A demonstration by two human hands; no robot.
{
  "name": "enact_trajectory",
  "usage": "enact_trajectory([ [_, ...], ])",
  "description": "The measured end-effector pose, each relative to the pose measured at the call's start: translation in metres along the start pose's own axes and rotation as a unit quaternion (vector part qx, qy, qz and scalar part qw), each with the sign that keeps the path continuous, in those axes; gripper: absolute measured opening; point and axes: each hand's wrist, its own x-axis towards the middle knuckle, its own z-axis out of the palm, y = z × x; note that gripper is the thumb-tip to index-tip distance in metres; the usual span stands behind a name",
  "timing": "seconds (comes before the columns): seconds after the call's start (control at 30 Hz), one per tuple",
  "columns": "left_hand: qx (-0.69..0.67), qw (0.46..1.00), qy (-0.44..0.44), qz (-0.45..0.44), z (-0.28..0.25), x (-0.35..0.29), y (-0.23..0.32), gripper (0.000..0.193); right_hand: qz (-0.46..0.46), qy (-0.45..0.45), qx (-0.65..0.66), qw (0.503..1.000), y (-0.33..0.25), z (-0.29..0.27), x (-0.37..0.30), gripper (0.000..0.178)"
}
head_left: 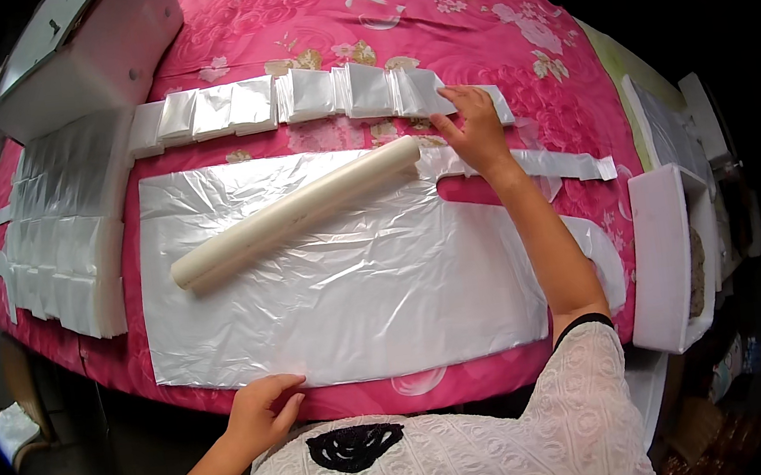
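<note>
A white plastic vest-style bag lies flat in front of me, its handles pointing right. Across its upper part rests a cream-coloured tube, slanting up to the right. My left hand is at the bag's near edge, thumb and index finger apart, fingertips on or just by the plastic. Farther off, my right hand reaches the right end of a row of folded plastic bags. Its thumb and fingers are spread over the last folded bags, touching them; no bag is visibly lifted.
A pink flowered cloth covers the table. At the left lies a thick stack of plastic bags, below a white box. A white foam box stands at the right edge. Dark floor shows at lower left.
</note>
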Motion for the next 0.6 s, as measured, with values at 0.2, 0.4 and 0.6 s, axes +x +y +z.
enact_trajectory([
  [0.2, -0.003, 0.996, -0.029, 0.088, 0.006, 0.015, 0.011, 0.024, -0.197, -0.143, 0.022, 0.970, -0.112, 0.022, -0.032, 0.052],
  [0.4, 0.028, 0.984, -0.065, 0.165, 0.008, 0.022, 0.026, 0.026, -0.212, -0.204, -0.117, 0.948, -0.113, 0.009, -0.048, 0.054],
  [0.6, 0.056, 0.975, -0.069, 0.205, 0.019, 0.014, 0.017, 0.032, 0.012, -0.355, -0.123, 0.927, -0.157, -0.072, -0.144, 0.062],
])
